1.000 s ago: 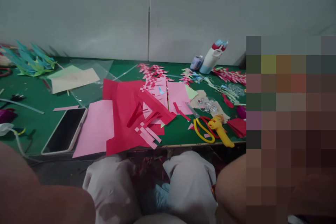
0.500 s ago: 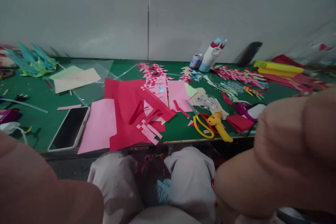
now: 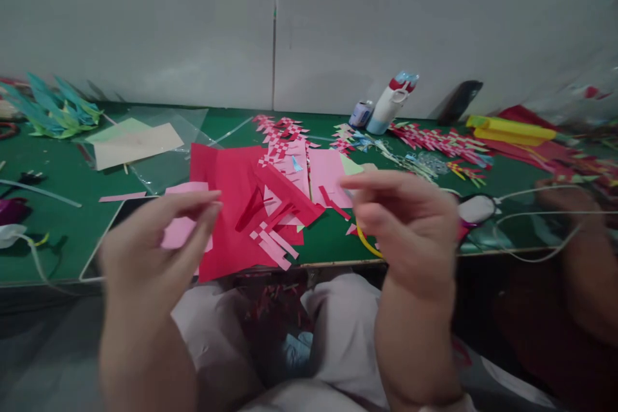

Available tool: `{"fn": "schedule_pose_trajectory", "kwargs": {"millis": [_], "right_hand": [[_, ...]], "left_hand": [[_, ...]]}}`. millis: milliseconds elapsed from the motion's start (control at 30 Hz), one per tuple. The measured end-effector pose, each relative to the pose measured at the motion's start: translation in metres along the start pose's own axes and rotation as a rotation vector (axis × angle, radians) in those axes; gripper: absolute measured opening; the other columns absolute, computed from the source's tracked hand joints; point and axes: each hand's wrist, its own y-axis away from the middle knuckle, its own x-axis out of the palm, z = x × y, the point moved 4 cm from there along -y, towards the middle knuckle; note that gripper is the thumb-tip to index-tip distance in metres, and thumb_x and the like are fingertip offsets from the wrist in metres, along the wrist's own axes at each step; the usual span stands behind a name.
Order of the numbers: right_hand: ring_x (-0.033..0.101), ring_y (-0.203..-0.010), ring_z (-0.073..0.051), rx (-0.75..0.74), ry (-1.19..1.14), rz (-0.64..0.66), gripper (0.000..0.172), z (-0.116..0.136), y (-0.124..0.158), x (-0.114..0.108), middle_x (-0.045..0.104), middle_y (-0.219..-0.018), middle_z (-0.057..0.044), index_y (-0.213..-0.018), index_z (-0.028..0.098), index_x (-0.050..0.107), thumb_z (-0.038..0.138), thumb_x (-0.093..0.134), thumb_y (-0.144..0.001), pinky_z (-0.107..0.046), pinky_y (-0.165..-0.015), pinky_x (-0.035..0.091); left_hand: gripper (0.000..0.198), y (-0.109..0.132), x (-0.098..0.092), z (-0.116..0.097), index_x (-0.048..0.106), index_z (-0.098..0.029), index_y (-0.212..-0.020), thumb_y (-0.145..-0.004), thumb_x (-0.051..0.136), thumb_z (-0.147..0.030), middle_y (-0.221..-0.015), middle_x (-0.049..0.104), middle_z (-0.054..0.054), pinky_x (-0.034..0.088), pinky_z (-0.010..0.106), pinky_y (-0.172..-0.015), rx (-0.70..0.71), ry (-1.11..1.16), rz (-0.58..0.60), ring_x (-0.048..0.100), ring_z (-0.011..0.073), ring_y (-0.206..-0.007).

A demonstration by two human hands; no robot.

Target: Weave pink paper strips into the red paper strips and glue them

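My left hand (image 3: 145, 244) hovers over the near table edge, blurred by motion, partly covering the phone (image 3: 113, 225) and a pink paper sheet (image 3: 186, 222). Its thumb and forefinger tips meet, with nothing visible between them. Above the scissors (image 3: 367, 241), my right hand (image 3: 410, 225) is in the air, thumb and forefinger a little apart and nothing in them. Between the hands lie a red paper sheet (image 3: 224, 212) and a partly woven piece of pink and red strips (image 3: 275, 244). Farther back is a finished-looking checkered woven strip (image 3: 284, 141).
On the right, another person's arm (image 3: 589, 251) rests by a white cable (image 3: 526, 257). A tilted white bottle (image 3: 389, 106) and a small box (image 3: 360, 114) stand near the grey partition (image 3: 145, 19). Teal paper leaves (image 3: 53, 109) lie at the far left.
Both hands have moved away from close to the camera, inward and forward over the table edge. The right hand now covers most of the scissors and the yellow tool. Another person's arm has come into view.
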Motion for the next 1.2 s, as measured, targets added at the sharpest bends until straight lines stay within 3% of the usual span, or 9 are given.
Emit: {"fn": "schedule_pose_trajectory", "kwargs": {"millis": [67,200,333,533,733,867,1000,1100,1200], "right_hand": [[0.041,-0.053,-0.009,0.124,0.049,0.131,0.016,-0.029,-0.008,0.019,0.053,-0.066,0.001,-0.094,0.027,0.074,0.033,0.068,-0.080,-0.024,-0.045,0.029],[0.035,-0.051,-0.008,0.324,0.070,0.265,0.023,-0.084,0.000,0.026,0.048,-0.058,0.002,-0.093,0.022,0.074,0.039,0.063,-0.082,-0.023,-0.045,0.027],[0.042,-0.054,-0.008,0.448,-0.035,0.266,0.026,-0.119,0.007,0.036,0.058,-0.068,0.001,-0.095,0.020,0.073,0.040,0.064,-0.080,-0.022,-0.050,0.034],[0.049,-0.059,-0.009,0.560,-0.079,0.228,0.023,-0.148,0.018,0.051,0.066,-0.076,-0.001,-0.088,0.017,0.072,0.037,0.065,-0.079,-0.023,-0.059,0.041],[0.057,-0.067,-0.013,0.545,-0.098,0.261,0.033,-0.157,0.025,0.068,0.067,-0.074,-0.002,-0.088,0.015,0.073,0.046,0.064,-0.078,-0.025,-0.066,0.044],[0.059,-0.075,-0.014,0.597,-0.184,0.188,0.037,-0.160,0.028,0.077,0.069,-0.087,-0.005,-0.093,0.016,0.071,0.045,0.072,-0.070,-0.025,-0.069,0.046],[0.053,-0.063,-0.010,0.617,-0.234,0.089,0.030,-0.159,0.025,0.069,0.062,-0.070,0.001,-0.073,0.016,0.065,0.041,0.077,-0.062,-0.022,-0.059,0.043],[0.040,-0.048,-0.006,0.711,-0.313,-0.019,0.031,-0.158,0.022,0.054,0.050,-0.057,0.006,-0.071,0.017,0.058,0.041,0.076,-0.061,-0.019,-0.043,0.031],[0.031,-0.042,-0.003,0.739,-0.369,-0.067,0.031,-0.154,0.021,0.040,0.041,-0.052,0.009,-0.070,0.018,0.053,0.038,0.075,-0.062,-0.018,-0.039,0.020]], "left_hand": [[0.023,-0.007,0.027,0.016,0.070,-0.023,-0.097,-0.079,0.060,-0.032,-0.090,0.071,0.003,0.049,0.032,-0.076,0.036,-0.177,0.159,0.065,0.0200,-0.082],[0.026,-0.014,0.080,0.055,0.068,-0.017,-0.096,-0.082,0.053,-0.033,-0.088,0.071,0.010,0.048,0.035,-0.074,0.082,-0.463,0.369,0.064,0.0251,-0.081],[0.028,-0.014,0.104,0.072,0.067,-0.015,-0.094,-0.081,0.054,-0.036,-0.090,0.070,0.013,0.047,0.038,-0.073,0.114,-0.585,0.402,0.063,0.0287,-0.084],[0.024,-0.010,0.104,0.077,0.068,-0.018,-0.083,-0.081,0.048,-0.030,-0.085,0.072,0.011,0.044,0.034,-0.067,-0.034,-0.470,0.418,0.065,0.0254,-0.077],[0.034,0.003,0.097,0.066,0.067,-0.017,-0.078,-0.068,0.065,-0.049,-0.074,0.069,0.004,0.046,0.026,-0.062,-0.387,0.252,0.352,0.062,0.0173,-0.069],[0.036,0.020,0.099,0.053,0.066,-0.016,-0.077,-0.064,0.071,-0.049,-0.073,0.069,0.004,0.047,0.026,-0.064,-0.440,0.437,0.442,0.061,0.0159,-0.068],[0.032,0.029,0.096,0.053,0.068,-0.018,-0.082,-0.073,0.065,-0.048,-0.079,0.071,0.004,0.048,0.026,-0.068,-0.357,0.316,0.489,0.063,0.0169,-0.073],[0.030,0.027,0.088,0.063,0.068,-0.020,-0.089,-0.079,0.057,-0.046,-0.086,0.072,0.005,0.049,0.029,-0.073,-0.270,0.024,0.403,0.064,0.0194,-0.079],[0.031,0.025,0.089,0.068,0.068,-0.017,-0.097,-0.082,0.054,-0.041,-0.094,0.070,0.009,0.047,0.035,-0.079,-0.080,-0.300,0.376,0.062,0.0238,-0.085]]}}
